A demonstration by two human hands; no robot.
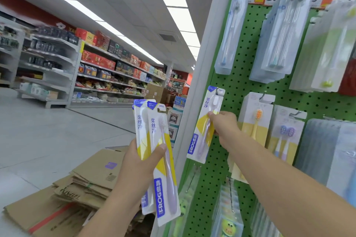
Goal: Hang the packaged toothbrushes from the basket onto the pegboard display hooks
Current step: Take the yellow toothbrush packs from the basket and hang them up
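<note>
Green pegboard (240,86) beside a tiled aisle floor (48,131), stocked shelves (100,75)

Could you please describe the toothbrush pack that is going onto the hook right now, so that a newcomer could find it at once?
Start at the green pegboard and go to its left edge, beside the white upright. There the right hand pinches a white and yellow FROG pack, its top at a hook. Unlike the two matching packs in the left hand, it is against the board.
</note>
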